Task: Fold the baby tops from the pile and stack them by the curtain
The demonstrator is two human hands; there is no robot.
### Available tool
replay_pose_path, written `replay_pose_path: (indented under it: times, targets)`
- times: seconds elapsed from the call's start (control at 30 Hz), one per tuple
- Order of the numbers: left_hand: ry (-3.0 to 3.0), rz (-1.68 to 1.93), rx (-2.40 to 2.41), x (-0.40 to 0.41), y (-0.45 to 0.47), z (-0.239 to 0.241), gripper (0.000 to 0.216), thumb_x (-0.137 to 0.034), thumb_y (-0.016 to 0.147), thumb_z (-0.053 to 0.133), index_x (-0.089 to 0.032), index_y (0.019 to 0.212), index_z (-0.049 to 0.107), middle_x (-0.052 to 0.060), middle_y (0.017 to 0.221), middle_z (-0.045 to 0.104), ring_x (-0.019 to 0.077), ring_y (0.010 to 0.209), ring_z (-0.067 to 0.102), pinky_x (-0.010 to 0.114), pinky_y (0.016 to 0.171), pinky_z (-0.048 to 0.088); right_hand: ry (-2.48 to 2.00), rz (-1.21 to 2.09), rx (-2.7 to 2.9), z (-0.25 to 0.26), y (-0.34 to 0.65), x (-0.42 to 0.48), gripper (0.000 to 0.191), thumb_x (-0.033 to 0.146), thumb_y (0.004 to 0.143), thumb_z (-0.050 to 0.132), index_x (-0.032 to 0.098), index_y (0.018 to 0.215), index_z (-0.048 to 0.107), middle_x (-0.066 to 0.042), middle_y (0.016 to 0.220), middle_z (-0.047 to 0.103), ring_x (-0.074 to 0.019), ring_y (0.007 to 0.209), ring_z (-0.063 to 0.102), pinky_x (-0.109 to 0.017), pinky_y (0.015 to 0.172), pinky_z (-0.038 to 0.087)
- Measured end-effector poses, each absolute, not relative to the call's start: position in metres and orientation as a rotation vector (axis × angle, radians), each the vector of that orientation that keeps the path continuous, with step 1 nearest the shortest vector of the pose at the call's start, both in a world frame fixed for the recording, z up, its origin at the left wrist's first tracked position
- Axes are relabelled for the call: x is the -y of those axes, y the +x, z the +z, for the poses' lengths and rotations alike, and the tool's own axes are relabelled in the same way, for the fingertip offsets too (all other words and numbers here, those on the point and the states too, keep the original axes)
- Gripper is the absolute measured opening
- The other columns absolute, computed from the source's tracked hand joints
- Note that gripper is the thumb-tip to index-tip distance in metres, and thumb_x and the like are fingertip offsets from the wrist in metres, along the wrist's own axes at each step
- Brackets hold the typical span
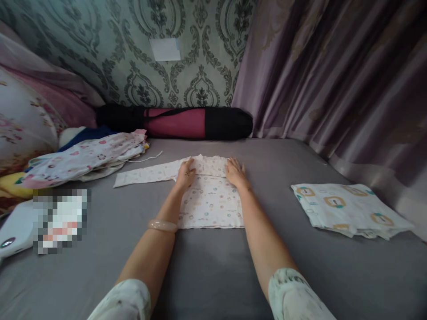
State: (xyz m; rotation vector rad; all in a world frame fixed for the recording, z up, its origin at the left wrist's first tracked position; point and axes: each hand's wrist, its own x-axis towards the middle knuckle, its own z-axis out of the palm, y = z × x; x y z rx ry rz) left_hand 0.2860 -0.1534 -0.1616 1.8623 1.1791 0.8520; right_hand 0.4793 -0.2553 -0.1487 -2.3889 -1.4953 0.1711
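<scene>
A small white long-sleeved shirt (211,204) with a tiny coloured print lies spread on the grey bed sheet. One sleeve (143,174) stretches out to the left, while the other is folded across the upper chest. My left hand (186,173) rests on the shirt near the left shoulder, thumb apart from the fingers. At the right shoulder edge, my right hand (236,172) lies flat with its fingers spread, touching the folded sleeve. Neither hand lifts the cloth. A pale bangle (162,226) circles my left forearm.
A folded printed cloth (343,209) lies on the right. Piled clothes (90,153) are at the left, above a white device (18,226) and a blurred item (63,222). A black and red rolled bag (176,123) lies along the wall; a purple curtain (300,66) hangs right.
</scene>
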Motion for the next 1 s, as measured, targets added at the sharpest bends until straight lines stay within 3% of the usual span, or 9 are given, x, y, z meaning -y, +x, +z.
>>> replay_pose_path:
  times: [0.2, 0.5, 0.7, 0.83, 1.0]
  targets:
    - [2.032, 0.881, -1.095, 0.149, 0.284, -0.162, 0.054, -0.008, 0.072, 0.052, -0.013, 0.125, 0.058, 0.016, 0.129, 0.052, 0.0313, 0.125, 0.047, 0.043, 0.11, 0.035, -2.472, 0.179, 1.574, -0.159, 0.471, 0.256, 0.059, 0.04, 0.1, 0.019, 0.01, 0.15, 0.028, -0.011, 0.159, 0.018, -0.0252, 0.147, 0.008, -0.049, 0.117, 0.005]
    - [1.823, 0.967, -1.082, 0.149, 0.282, -0.163, 0.036, -0.003, 0.068, 0.051, -0.019, 0.098, 0.062, 0.009, 0.112, 0.058, 0.0257, 0.12, 0.048, 0.038, 0.109, 0.032, -2.495, 0.135, 1.534, -0.162, 0.473, 0.256, 0.065, 0.044, 0.099, 0.016, 0.005, 0.15, 0.024, -0.013, 0.159, 0.016, -0.0249, 0.146, 0.01, -0.043, 0.117, 0.009]
    - [1.809, 0.952, -1.081, 0.149, 0.282, -0.166, 0.033, -0.002, 0.064, 0.052, -0.019, 0.09, 0.06, 0.009, 0.105, 0.058, 0.026, 0.119, 0.046, 0.036, 0.105, 0.033, -2.537, 0.148, 1.483, -0.161, 0.473, 0.256, 0.067, 0.044, 0.098, 0.021, 0.002, 0.15, 0.024, -0.018, 0.159, 0.013, -0.0278, 0.146, 0.013, -0.041, 0.116, 0.013]
    - [1.914, 0.887, -1.169, 0.153, 0.282, -0.164, 0.035, -0.002, 0.064, 0.053, -0.018, 0.094, 0.059, 0.013, 0.121, 0.054, 0.0296, 0.125, 0.041, 0.042, 0.107, 0.031, -2.587, 0.245, 1.487, -0.155, 0.475, 0.254, 0.068, 0.045, 0.098, 0.02, 0.002, 0.151, 0.021, -0.018, 0.159, 0.009, -0.0273, 0.146, 0.01, -0.041, 0.116, 0.012]
    - [2.33, 0.734, -1.323, 0.164, 0.285, -0.155, 0.055, -0.005, 0.072, 0.05, -0.015, 0.126, 0.051, 0.02, 0.15, 0.03, 0.037, 0.135, 0.031, 0.051, 0.106, 0.029, -2.626, 0.284, 1.498, -0.141, 0.47, 0.25, 0.065, 0.044, 0.098, 0.021, 0.006, 0.151, 0.023, -0.018, 0.159, 0.011, -0.0301, 0.146, 0.012, -0.048, 0.116, 0.01]
